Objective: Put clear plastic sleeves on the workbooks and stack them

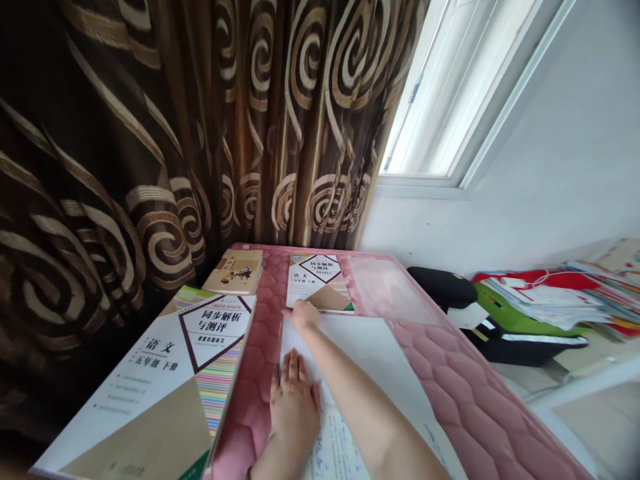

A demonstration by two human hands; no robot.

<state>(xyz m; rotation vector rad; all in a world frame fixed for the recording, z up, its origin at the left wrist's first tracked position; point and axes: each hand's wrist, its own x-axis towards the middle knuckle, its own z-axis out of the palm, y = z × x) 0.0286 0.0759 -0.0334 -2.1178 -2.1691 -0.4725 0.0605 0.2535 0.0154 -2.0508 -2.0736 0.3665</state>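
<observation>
A large white sheet of paper [370, 343] lies on the pink quilted tabletop cover. Its upper part is blank, and printed lines with blue handwriting show lower down. My left hand [295, 407] rests flat on the sheet's left side, fingers stretched out. Crossing over to the sheet's top left corner, my right hand [305, 317] has its fingers curled together at the paper's edge; they are partly hidden. Just beyond it lies a white and tan workbook [320, 280]. To the left is a thick workbook [165, 393] with a similar cover.
A small tan book [235, 270] lies at the back left, by the brown patterned curtain [300, 133]. A clear plastic sheet [385, 287] covers the back right. Beyond the right edge are a black case [443, 287] and piled papers [545, 300].
</observation>
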